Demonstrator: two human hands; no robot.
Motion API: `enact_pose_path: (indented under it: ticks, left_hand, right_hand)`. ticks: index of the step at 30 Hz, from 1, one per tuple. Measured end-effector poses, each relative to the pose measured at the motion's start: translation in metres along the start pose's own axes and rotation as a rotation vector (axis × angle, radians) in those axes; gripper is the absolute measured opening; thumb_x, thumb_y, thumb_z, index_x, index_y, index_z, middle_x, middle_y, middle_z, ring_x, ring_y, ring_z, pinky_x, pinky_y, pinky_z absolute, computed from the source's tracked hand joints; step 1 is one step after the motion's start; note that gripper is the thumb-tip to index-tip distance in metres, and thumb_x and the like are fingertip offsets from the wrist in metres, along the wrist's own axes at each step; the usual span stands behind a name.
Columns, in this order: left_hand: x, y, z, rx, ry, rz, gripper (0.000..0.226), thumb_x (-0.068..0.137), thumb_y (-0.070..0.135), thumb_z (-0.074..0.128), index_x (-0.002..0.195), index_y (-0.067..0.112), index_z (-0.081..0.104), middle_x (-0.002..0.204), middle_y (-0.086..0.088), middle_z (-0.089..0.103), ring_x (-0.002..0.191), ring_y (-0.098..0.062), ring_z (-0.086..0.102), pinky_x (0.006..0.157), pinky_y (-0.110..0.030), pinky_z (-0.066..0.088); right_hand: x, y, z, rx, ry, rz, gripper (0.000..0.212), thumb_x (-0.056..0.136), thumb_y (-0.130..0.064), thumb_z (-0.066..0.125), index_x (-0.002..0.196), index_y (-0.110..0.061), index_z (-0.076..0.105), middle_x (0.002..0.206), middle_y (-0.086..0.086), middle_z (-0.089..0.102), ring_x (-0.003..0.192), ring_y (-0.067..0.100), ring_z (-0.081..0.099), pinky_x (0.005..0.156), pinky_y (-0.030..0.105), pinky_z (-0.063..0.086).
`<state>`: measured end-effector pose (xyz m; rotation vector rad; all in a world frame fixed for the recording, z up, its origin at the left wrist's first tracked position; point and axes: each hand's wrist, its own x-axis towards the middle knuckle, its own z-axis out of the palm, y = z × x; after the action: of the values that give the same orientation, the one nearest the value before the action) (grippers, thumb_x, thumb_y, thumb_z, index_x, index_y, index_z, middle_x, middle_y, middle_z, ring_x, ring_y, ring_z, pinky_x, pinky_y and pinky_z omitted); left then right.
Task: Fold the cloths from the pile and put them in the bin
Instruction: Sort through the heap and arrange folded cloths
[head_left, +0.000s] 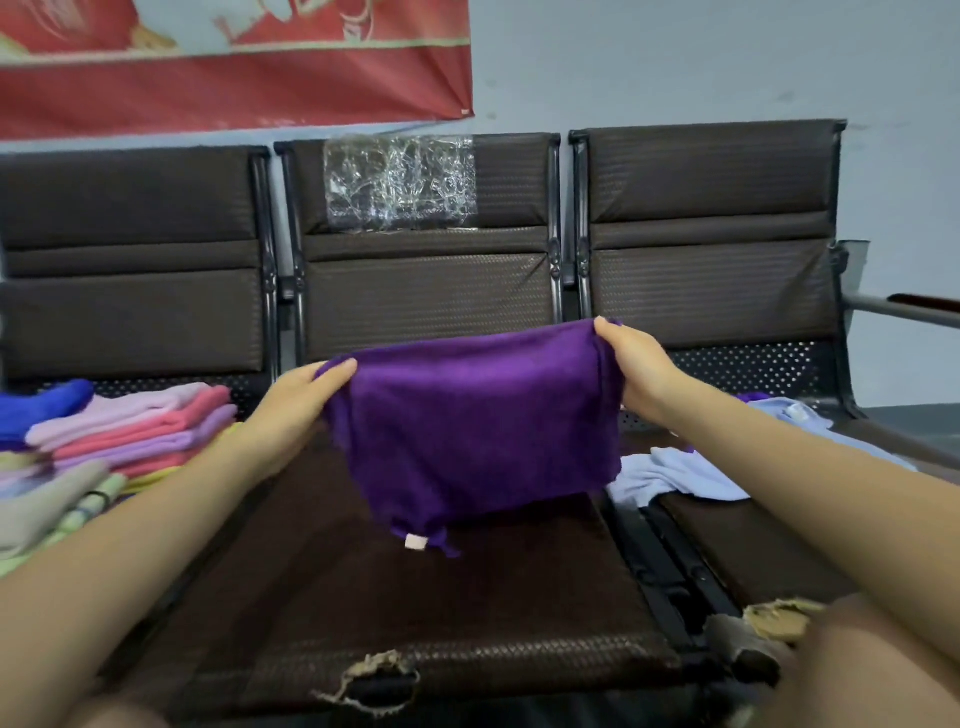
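A purple cloth (475, 421) hung in the air over the middle seat (415, 597) of a row of dark brown chairs, held up by both hands at its top corners. The left hand (296, 402), at about nine o'clock from the cloth's centre, pinched the upper left corner between thumb and fingers. The right hand (636, 364), at about two o'clock and a little higher, gripped the upper right corner with its fingers curled round the edge. The top edge ran taut between the hands, slanting up to the right. The cloth drooped below, and a small pale label (415, 542) showed at its lowest point, at six o'clock; it seemed to brush the seat there, though the view did not settle whether it touched.

On the left seat, at nine o'clock from the held cloth, sat a stack of folded cloths (140, 428) in pink, lilac and yellow, with a blue cloth (44, 405) on the far side and pale grey and green ones nearer the person. On the right seat, at three to four o'clock, lay a rumpled light blue cloth (680, 478), unfolded, with a bit of purple behind it.

A patch of crinkled clear plastic (400, 182) was fixed to the middle chair's backrest at twelve o'clock. A red banner (234, 78) hung on the wall at eleven o'clock. The front edge of the middle seat was torn (374, 680), at six o'clock.
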<state>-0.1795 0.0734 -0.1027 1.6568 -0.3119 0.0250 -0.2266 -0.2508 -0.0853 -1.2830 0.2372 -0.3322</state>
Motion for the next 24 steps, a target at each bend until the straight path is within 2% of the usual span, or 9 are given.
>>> enact_pose_path:
  ticks: [2, 4, 7, 11, 14, 16, 19, 21, 24]
  left_hand:
    - [-0.007, 0.018, 0.002, -0.213, 0.089, -0.022, 0.019, 0.096, 0.023, 0.052, 0.086, 0.012, 0.065, 0.071, 0.004, 0.072, 0.06, -0.004, 0.066, 0.056, -0.015, 0.051]
    - [-0.014, 0.038, 0.0, -0.345, 0.143, -0.026, 0.021, 0.096, 0.03, 0.053, 0.086, 0.015, 0.064, 0.07, 0.006, 0.072, 0.061, -0.004, 0.067, 0.059, -0.016, 0.052]
    - [-0.02, 0.061, -0.007, -0.537, 0.098, -0.054, 0.03, 0.097, 0.04, 0.046, 0.086, 0.017, 0.063, 0.072, 0.005, 0.073, 0.066, -0.007, 0.069, 0.064, -0.02, 0.052]
    - [-0.009, 0.063, -0.016, -0.509, 0.012, -0.164, 0.028, 0.096, 0.036, 0.049, 0.082, 0.016, 0.06, 0.067, 0.003, 0.07, 0.061, -0.009, 0.066, 0.075, -0.025, 0.05]
    - [0.005, 0.022, -0.017, -0.121, -0.046, -0.323, 0.026, 0.095, 0.031, 0.052, 0.079, 0.014, 0.063, 0.076, -0.005, 0.071, 0.06, -0.013, 0.066, 0.075, -0.027, 0.048]
    - [0.017, -0.013, -0.017, 0.129, -0.035, -0.336, 0.023, 0.096, 0.024, 0.055, 0.078, 0.012, 0.065, 0.091, -0.013, 0.07, 0.066, -0.018, 0.063, 0.073, -0.028, 0.047]
    - [0.035, -0.051, -0.019, 0.799, -0.181, -0.181, 0.021, 0.095, 0.025, 0.055, 0.078, 0.017, 0.064, 0.084, -0.008, 0.065, 0.076, -0.019, 0.059, 0.064, -0.024, 0.042]
    - [0.044, -0.066, -0.02, 1.169, -0.295, -0.052, 0.016, 0.094, 0.027, 0.055, 0.089, 0.018, 0.067, 0.094, -0.005, 0.067, 0.092, -0.021, 0.061, 0.074, -0.026, 0.043]
    - [0.055, -0.074, -0.015, 1.45, -0.341, 0.096, 0.018, 0.095, 0.03, 0.051, 0.101, 0.02, 0.065, 0.107, -0.002, 0.066, 0.102, -0.022, 0.059, 0.082, -0.031, 0.043]
  right_hand:
    - [-0.01, -0.007, 0.011, 0.098, -0.071, 0.039, 0.021, 0.1, -0.027, 0.047, 0.101, -0.011, 0.06, 0.083, 0.005, 0.07, 0.069, 0.014, 0.068, 0.065, 0.024, 0.056]
    - [-0.022, -0.017, 0.025, 0.168, -0.16, 0.081, 0.024, 0.1, -0.028, 0.046, 0.096, -0.011, 0.062, 0.079, 0.005, 0.072, 0.067, 0.015, 0.069, 0.06, 0.023, 0.057]
    - [-0.033, -0.024, 0.04, 0.225, -0.273, 0.125, 0.028, 0.101, -0.027, 0.043, 0.104, -0.008, 0.063, 0.085, 0.007, 0.072, 0.073, 0.017, 0.071, 0.064, 0.025, 0.058]
    - [-0.025, -0.02, 0.045, 0.159, -0.298, 0.193, 0.028, 0.102, -0.018, 0.04, 0.092, -0.003, 0.061, 0.07, 0.009, 0.071, 0.06, 0.017, 0.069, 0.056, 0.026, 0.058]
    - [-0.009, 0.007, 0.034, -0.079, -0.206, 0.254, 0.028, 0.101, -0.017, 0.041, 0.081, -0.008, 0.057, 0.054, 0.004, 0.067, 0.047, 0.013, 0.064, 0.046, 0.021, 0.053]
    - [0.008, 0.034, 0.019, -0.279, -0.123, 0.262, 0.024, 0.099, -0.016, 0.046, 0.08, -0.01, 0.058, 0.052, 0.002, 0.066, 0.047, 0.015, 0.063, 0.052, 0.023, 0.051]
    - [0.034, 0.068, -0.002, -0.557, -0.036, 0.221, 0.016, 0.094, -0.014, 0.055, 0.081, -0.008, 0.06, 0.065, 0.009, 0.064, 0.062, 0.023, 0.058, 0.066, 0.032, 0.047]
    - [0.042, 0.079, -0.007, -0.751, -0.085, 0.201, 0.016, 0.092, -0.014, 0.057, 0.076, -0.013, 0.057, 0.066, 0.007, 0.053, 0.057, 0.018, 0.051, 0.057, 0.028, 0.041]
    - [0.055, 0.087, -0.009, -0.985, -0.194, 0.142, 0.025, 0.092, -0.013, 0.057, 0.067, -0.015, 0.055, 0.055, 0.002, 0.044, 0.035, 0.006, 0.042, 0.038, 0.017, 0.033]
